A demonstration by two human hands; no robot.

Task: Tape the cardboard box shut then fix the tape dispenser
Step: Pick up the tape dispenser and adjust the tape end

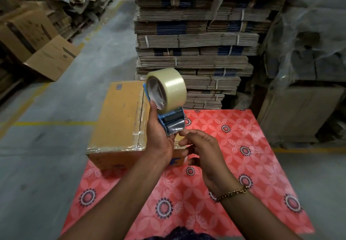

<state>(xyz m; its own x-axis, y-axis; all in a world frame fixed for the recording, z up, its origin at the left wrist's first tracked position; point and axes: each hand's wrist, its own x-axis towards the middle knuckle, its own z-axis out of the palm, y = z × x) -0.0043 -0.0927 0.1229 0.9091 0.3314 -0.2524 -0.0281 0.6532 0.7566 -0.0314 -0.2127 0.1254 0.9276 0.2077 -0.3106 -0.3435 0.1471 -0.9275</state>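
Note:
A brown cardboard box (119, 121) sits closed on the red patterned mat (234, 146), with clear tape along its centre seam and front edge. My left hand (159, 136) holds a blue tape dispenser (172, 121) upright in front of the box, and a roll of clear tape (168, 88) sits on it. My right hand (200, 146) is just right of the dispenser's lower end, its thumb and forefinger pinching the tape end at the toothed blade. A gold bracelet is on that wrist.
A tall pile of bundled flat cartons (196, 42) rises behind the mat. Open and flattened boxes (37, 39) lie at the left along a concrete aisle with yellow lines. Plastic-wrapped pallets (309, 52) stand at the right.

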